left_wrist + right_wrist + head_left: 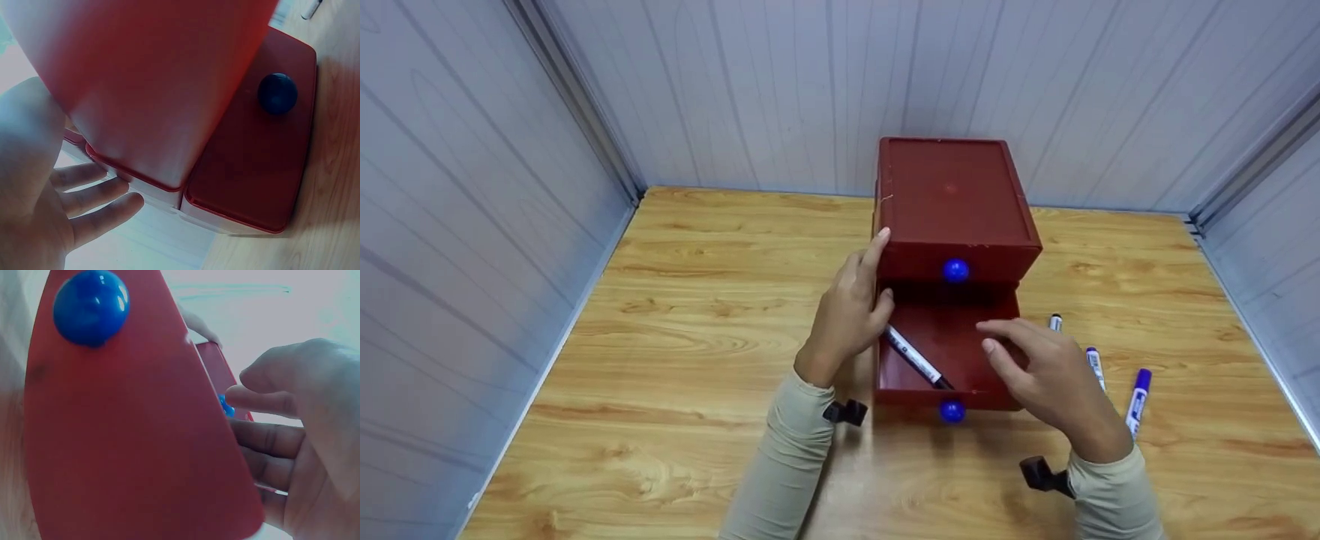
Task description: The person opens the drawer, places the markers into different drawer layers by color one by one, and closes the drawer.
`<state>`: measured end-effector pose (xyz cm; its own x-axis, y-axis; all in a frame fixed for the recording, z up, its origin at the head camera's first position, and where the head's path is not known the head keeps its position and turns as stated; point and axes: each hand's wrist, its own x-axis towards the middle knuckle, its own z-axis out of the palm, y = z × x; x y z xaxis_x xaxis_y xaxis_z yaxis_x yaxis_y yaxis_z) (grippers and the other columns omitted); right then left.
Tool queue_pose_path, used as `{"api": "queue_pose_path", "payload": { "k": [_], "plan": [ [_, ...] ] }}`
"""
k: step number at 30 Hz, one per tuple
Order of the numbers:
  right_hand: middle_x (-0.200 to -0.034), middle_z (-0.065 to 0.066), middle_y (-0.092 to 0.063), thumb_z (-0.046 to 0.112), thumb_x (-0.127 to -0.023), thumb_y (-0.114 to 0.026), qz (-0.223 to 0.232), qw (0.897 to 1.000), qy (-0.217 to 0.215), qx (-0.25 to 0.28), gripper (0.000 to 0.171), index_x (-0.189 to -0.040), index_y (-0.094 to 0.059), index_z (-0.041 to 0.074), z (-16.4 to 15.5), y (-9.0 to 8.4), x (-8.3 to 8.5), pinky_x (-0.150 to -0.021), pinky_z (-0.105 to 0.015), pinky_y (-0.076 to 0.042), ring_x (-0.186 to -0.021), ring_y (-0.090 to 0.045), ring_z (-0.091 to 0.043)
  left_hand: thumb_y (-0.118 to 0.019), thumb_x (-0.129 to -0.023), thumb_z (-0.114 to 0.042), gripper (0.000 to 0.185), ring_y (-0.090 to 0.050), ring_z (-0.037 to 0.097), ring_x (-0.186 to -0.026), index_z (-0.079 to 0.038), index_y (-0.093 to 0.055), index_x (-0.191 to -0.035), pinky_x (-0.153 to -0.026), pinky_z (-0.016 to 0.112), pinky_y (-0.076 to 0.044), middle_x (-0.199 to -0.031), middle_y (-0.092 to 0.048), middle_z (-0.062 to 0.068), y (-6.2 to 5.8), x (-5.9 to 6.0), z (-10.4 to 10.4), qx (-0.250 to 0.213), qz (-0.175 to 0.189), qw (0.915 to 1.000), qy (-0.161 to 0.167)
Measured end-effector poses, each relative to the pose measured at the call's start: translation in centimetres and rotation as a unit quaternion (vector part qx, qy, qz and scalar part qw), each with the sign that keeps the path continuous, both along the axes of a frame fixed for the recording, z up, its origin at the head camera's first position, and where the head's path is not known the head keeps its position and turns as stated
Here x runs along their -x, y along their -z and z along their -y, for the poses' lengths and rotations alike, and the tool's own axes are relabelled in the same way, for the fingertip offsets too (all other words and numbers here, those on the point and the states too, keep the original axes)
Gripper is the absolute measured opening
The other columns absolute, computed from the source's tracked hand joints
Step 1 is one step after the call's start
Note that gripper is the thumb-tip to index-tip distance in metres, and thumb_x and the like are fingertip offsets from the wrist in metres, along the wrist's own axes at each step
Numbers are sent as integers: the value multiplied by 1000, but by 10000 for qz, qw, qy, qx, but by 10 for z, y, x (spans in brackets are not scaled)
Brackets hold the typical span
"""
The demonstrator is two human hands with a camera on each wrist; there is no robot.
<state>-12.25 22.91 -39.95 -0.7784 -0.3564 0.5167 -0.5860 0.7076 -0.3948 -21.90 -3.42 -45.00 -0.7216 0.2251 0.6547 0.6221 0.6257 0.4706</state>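
A dark red drawer cabinet (952, 195) stands toward the back, one drawer (952, 345) pulled out. Inside that drawer a white marker with a dark cap (913, 356) lies slanted along the left part. My left hand (847, 311) rests at the cabinet's left side, its thumb over the open drawer's left edge; the left wrist view shows its other fingers (107, 216) straight beside the cabinet. My right hand (1042, 371) is over the drawer's right edge, thumb and index finger apart with nothing between them. In the right wrist view the drawer front with its blue knob (91, 308) is close.
On the wooden table (697, 300), right of the cabinet, lie a black-capped marker (1056, 322), a purple-capped marker (1094, 364) and a larger purple marker (1138, 401). A shut lower drawer (253, 146) shows under the open one. Pale panels (780, 90) surround the table.
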Motion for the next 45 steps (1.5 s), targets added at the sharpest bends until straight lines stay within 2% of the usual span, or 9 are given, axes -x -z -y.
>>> {"api": "queue_pose_path", "payload": {
  "k": [5, 8, 16, 26, 33, 36, 40, 45],
  "plan": [
    [-89, 6, -68, 2, -89, -71, -405, 9981, 249, 382, 24, -112, -75, 8, -15, 2, -2, -61, -18, -44, -70, -56, -7, -64, -87, -6, 84, -48, 20, -79, -24, -23, -159, -59, 35, -46, -122, -56, 11, 1, 1, -1, 11, -59, 10000, 43],
    [-83, 7, -65, -2, -87, -71, -542, 9963, 398, 537, 23, -108, -76, 7, -23, 6, -3, -59, -15, -42, -67, -55, -7, -63, -88, -6, 84, -47, 20, -79, -23, -22, -159, -59, 34, -45, -122, -56, 11, 1, 1, -1, 35, -96, 9999, 55],
    [-81, 5, -67, -2, -86, -72, -630, 9937, 746, 543, 23, -105, -78, 9, -36, 10, -3, -58, -15, -43, -65, -56, -7, -65, -87, -5, 86, -51, 21, -84, -22, -23, -159, -64, 36, -49, -127, -56, 13, 2, 1, -1, 5, -122, 9999, 23],
    [-82, 1, -71, -4, -87, -69, -576, 9899, 1108, 675, 19, -102, -78, 4, -56, 17, 4, -61, -12, -41, -64, -54, -4, -63, -88, -7, 83, -51, 21, -86, -23, -23, -159, -64, 37, -49, -128, -57, 12, 2, 2, -3, -1, -126, 9999, 62],
    [-77, -1, -70, 0, -91, -65, -326, 9857, 1494, 705, 16, -100, -77, 2, -66, 24, 12, -62, -12, -41, -65, -55, -3, -66, -86, -5, 85, -53, 22, -88, -22, -24, -159, -67, 38, -51, -126, -57, 12, 0, 2, -1, -23, -143, 9999, 42],
    [-75, -1, -69, 3, -92, -64, -154, 9838, 1654, 667, 15, -99, -77, 2, -70, 28, 15, -62, -11, -39, -64, -55, -3, -66, -86, -4, 85, -51, 21, -84, -22, -25, -159, -64, 37, -49, -123, -57, 12, 1, 2, -1, -25, -155, 9999, 40],
    [-77, -1, -70, 9, -94, -63, 273, 9806, 1880, 480, 17, -102, -77, 4, -74, 31, 17, -64, -13, -39, -68, -57, -7, -66, -85, -4, 86, -48, 20, -79, -22, -24, -158, -60, 35, -47, -120, -57, 13, 3, 2, -1, -11, -159, 9999, 22],
    [-83, -2, -72, 18, -98, -61, 783, 9767, 1983, 265, 22, -109, -76, 6, -77, 32, 17, -65, -19, -41, -73, -61, -15, -66, -86, -5, 85, -49, 20, -80, -22, -24, -158, -61, 35, -48, -124, -57, 13, 2, 2, 0, -6, -131, 9999, 5]
  ]
}}
